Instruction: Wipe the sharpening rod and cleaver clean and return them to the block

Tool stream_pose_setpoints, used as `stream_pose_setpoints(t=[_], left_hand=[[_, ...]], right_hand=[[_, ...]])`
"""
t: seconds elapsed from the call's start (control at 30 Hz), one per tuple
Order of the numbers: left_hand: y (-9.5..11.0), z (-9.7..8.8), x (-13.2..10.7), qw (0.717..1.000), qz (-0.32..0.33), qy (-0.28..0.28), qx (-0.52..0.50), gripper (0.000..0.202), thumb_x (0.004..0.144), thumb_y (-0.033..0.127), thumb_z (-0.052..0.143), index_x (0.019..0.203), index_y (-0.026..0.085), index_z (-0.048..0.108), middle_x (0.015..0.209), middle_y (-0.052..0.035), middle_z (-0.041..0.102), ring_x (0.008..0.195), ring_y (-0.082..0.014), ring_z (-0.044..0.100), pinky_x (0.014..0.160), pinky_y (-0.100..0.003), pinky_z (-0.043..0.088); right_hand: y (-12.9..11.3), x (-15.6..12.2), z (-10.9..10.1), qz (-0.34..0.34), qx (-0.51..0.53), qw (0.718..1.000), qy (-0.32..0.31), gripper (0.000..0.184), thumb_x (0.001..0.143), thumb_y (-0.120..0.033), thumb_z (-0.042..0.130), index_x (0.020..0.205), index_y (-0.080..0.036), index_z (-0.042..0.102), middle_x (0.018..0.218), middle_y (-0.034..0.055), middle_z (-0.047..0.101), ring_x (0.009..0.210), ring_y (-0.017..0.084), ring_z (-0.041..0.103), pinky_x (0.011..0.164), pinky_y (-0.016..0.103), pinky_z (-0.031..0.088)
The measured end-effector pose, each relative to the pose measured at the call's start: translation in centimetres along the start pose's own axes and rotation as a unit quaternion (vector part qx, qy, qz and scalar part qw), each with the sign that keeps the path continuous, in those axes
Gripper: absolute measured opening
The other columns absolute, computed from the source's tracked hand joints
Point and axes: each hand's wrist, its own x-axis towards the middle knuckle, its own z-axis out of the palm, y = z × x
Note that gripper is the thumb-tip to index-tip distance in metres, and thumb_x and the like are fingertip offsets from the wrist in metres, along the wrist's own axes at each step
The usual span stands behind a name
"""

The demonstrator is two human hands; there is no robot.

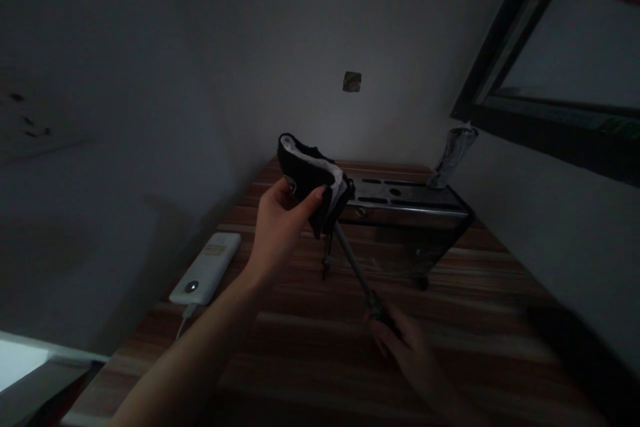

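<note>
While pinching black white-lined cover [303, 170] btw. thumb & fingers of L hand [280, 220], gripping grey rod [353, 258] by dark handle [388, 321] w/ curled R hand [407, 340]. Prob. working cover on/off rod; next, likely calls for steady L hold & push/pull along rod. Holding cover above wood-grain surface [305, 350], nr. slotted metal box [417, 197], aimed up-left along long axis, as w/ rod.

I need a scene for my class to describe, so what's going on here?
The person's left hand holds up a black item with a pale inner edge. The right hand grips a metal rod by its dark end; the rod reaches the black item's lower edge, and whether it goes inside is unclear. Behind, a metal-topped box stands on the wood-grained tabletop; a white device lies to the left.
</note>
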Motion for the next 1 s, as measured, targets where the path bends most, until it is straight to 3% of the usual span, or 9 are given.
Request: stream_pose_setpoints(t=[0.23, 0.47, 1.0], left_hand=[[0.0, 1.2, -1.1, 0.999, -0.028, -0.015, 0.041, 0.025, 0.062, 0.032, 0.074, 0.078, 0.015, 0.065, 0.078, -0.0029, 0.07, 0.073, -0.0174, 0.065, 0.062, -0.024, 0.052], [-0.6, 3.3, -3.4, 0.993, -0.07, -0.088, 0.048, 0.025, 0.062, 0.03, 0.073, 0.081, 0.015, 0.066, 0.08, -0.0023, 0.07, 0.076, -0.0174, 0.064, 0.065, -0.024, 0.049], [-2.6, 4.6, -5.7, 0.975, -0.129, -0.168, 0.062, 0.027, 0.064, 0.025, 0.074, 0.09, 0.017, 0.067, 0.085, -0.0009, 0.07, 0.079, -0.0164, 0.062, 0.07, -0.024, 0.048]], right_hand=[[-0.4, 0.0, 0.0, 0.0, 0.006, 1.0, 0.022, 0.045, 0.078, -0.058, 0.053, 0.082, -0.014, 0.061, 0.054, -0.0025, 0.047, 0.047, 0.01, 0.042, 0.045, 0.022, 0.035], [-1.0, -0.1, -0.2, -0.014, 0.026, 0.999, 0.019, 0.042, 0.081, -0.056, 0.051, 0.082, -0.015, 0.059, 0.054, -0.0028, 0.047, 0.047, 0.01, 0.042, 0.046, 0.023, 0.035], [-1.5, -0.1, -0.5, -0.032, 0.039, 0.998, 0.024, 0.038, 0.085, -0.052, 0.048, 0.083, -0.014, 0.055, 0.053, -0.0044, 0.045, 0.045, 0.009, 0.041, 0.046, 0.022, 0.032]])
